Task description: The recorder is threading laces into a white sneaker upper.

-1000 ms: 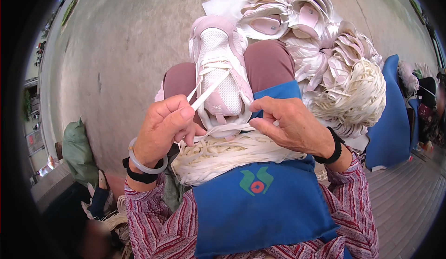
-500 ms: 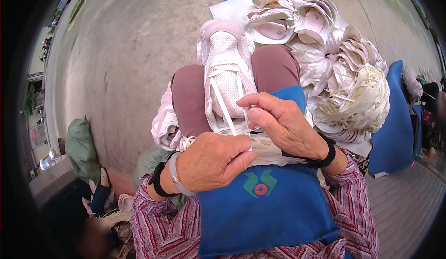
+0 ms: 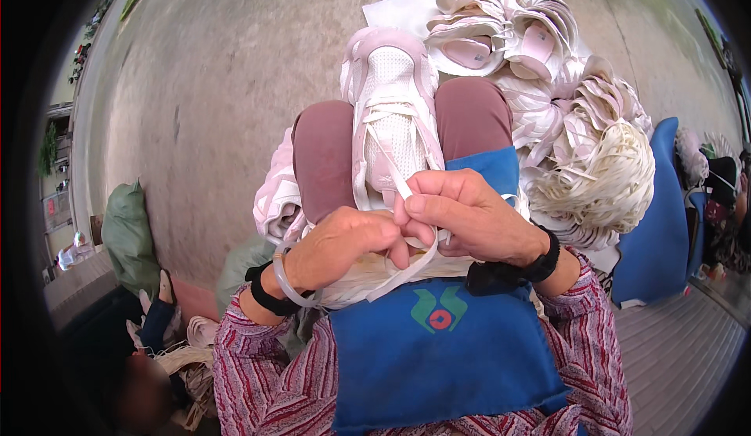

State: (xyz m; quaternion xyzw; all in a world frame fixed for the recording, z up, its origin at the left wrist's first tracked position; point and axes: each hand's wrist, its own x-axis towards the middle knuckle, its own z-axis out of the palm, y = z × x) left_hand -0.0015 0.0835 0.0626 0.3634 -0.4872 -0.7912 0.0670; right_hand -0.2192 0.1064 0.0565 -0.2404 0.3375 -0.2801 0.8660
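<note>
A white and pink shoe upper (image 3: 387, 68) rests between my knees, toe pointing away, with a flat white shoelace (image 3: 397, 176) threaded through it. My right hand (image 3: 479, 221) pinches this lace between thumb and forefinger. Below the pinch, its loose end curves down over the blue apron (image 3: 446, 365). Close against it, my left hand (image 3: 344, 244) is closed with bent fingers, and its fingertips meet those of the right. What the left fingers hold is hidden. More pale laces lie across my lap under both hands.
To the right are stacked shoe uppers (image 3: 540, 48) and a large bundle of cream laces (image 3: 602, 174), beside a blue panel (image 3: 653, 217). More pink-white uppers (image 3: 278, 193) lie by my left knee. A green sack (image 3: 129, 236) stands farther left on the concrete floor (image 3: 227, 68).
My right hand has gone from loosely spread fingers to a pinch on the lace. My left hand has shifted slightly up, and a lace end now hangs below the hands.
</note>
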